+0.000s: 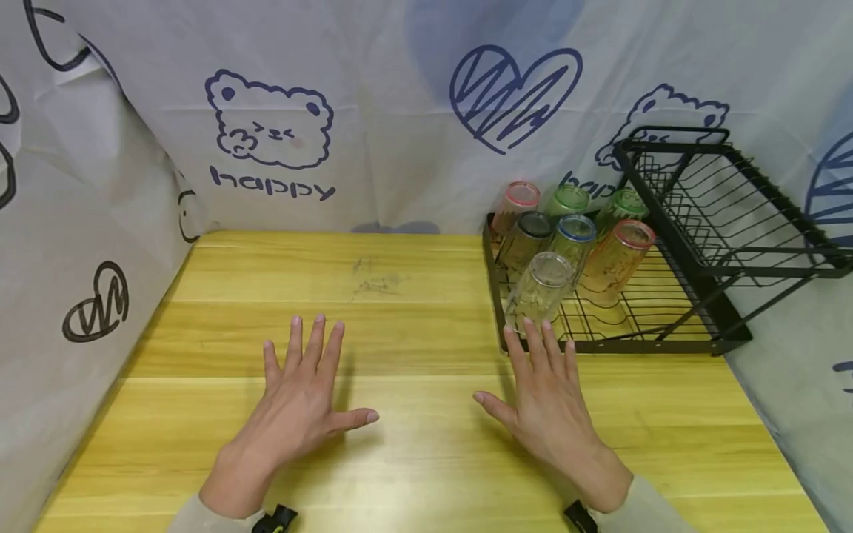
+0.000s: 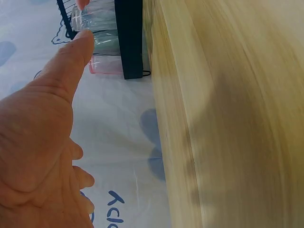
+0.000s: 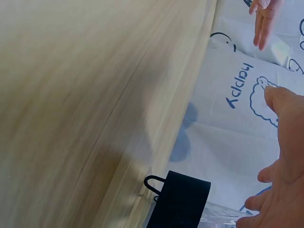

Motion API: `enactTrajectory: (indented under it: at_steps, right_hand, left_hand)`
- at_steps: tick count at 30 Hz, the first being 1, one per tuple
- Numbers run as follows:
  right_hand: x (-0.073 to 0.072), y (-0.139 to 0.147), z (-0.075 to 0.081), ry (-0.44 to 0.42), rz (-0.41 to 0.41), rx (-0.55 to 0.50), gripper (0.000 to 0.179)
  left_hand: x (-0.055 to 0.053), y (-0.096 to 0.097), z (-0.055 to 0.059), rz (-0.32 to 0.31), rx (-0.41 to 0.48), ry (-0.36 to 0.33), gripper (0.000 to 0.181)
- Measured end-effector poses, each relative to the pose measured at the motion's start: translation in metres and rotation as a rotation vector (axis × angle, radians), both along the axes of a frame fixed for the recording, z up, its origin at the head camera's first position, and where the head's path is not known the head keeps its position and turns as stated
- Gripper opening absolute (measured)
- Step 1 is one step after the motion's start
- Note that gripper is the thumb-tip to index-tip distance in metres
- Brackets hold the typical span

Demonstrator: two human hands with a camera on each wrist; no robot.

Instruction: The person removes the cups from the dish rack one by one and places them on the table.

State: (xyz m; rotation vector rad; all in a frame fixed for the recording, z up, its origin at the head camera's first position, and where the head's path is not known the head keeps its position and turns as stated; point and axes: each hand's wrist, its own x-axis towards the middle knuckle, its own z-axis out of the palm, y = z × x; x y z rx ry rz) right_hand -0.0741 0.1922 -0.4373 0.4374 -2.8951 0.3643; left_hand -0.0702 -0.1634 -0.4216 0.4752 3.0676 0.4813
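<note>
the right fingers (image 3: 267,174) are spread near a black rack (image 3: 179,199) on a wooden table (image 3: 85,99)

Runs as a pale yellow wooden worktop (image 1: 420,474), grained from left to right, shows faint dark marks (image 1: 381,285) toward the far middle, and bears a black two-tier wire rack (image 1: 671,216) at the far right.

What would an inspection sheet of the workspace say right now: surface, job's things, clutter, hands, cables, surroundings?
Surface: wooden table, faint dark marks toward the back.
Job's things: seven glasses on the lower level of the black rack; upper level holds nothing.
Clutter: nothing seen.
Hands: left hand spread, holding nothing; right hand spread, holding nothing, nearer the rack.
Cables: nothing seen.
Surroundings: white printed cloth behind and at both sides.
</note>
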Motion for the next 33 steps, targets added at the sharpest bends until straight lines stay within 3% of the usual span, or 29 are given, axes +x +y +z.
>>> enactTrajectory:
  at_steps: [4, 12, 17, 25, 29, 33]
  right_hand:
    - [-0.001, 0.0, -0.001, 0.048, 0.021, -0.016, 0.104]
    - [-0.01, 0.002, -0.002, 0.267, 0.103, -0.104, 0.098]
    - [-0.02, 0.005, 0.005, 0.337, 0.112, -0.144, 0.093]
    - [-0.052, 0.016, 0.034, 0.412, 0.089, -0.176, 0.079]
    - [-0.073, 0.021, 0.049, 0.439, 0.08, -0.158, 0.082]
    - [-0.093, 0.024, 0.06, 0.417, 0.048, -0.123, 0.082]
  left_hand:
    - [-0.001, -0.001, 0.0, 0.003, 0.01, 0.001, 0.131]
    - [-0.006, -0.003, -0.005, 0.017, 0.063, 0.006, 0.118]
    - [-0.012, -0.003, -0.011, 0.034, 0.102, -0.006, 0.107]
    - [-0.024, 0.005, -0.027, 0.034, 0.124, -0.047, 0.099]
    - [-0.027, 0.011, -0.033, 0.022, 0.126, -0.06, 0.098]
    - [-0.03, 0.018, -0.038, 0.004, 0.144, -0.043, 0.096]
